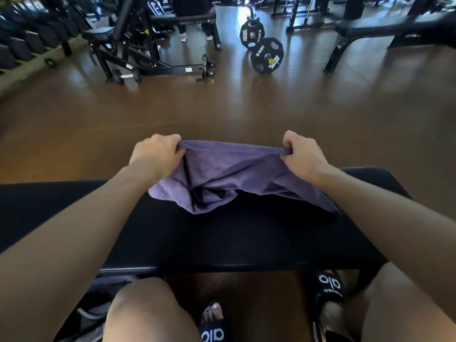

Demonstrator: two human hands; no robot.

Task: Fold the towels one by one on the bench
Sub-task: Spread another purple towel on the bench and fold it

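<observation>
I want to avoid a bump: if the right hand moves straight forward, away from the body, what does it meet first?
Probably nothing: beyond the right hand, whose grip pinches the purple towel, only open floor shows; the barbell looks far off.

Weight plates [267, 55] on brown floor [222, 107]

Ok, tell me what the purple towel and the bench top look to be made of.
Purple towel: soft matte cloth, probably terry or microfibre; it drapes in loose folds between the left hand and right hand. Bench top: black padded upholstery, likely vinyl or leather-look; smooth with a faint sheen and a stitched seam along the near edge.
</observation>
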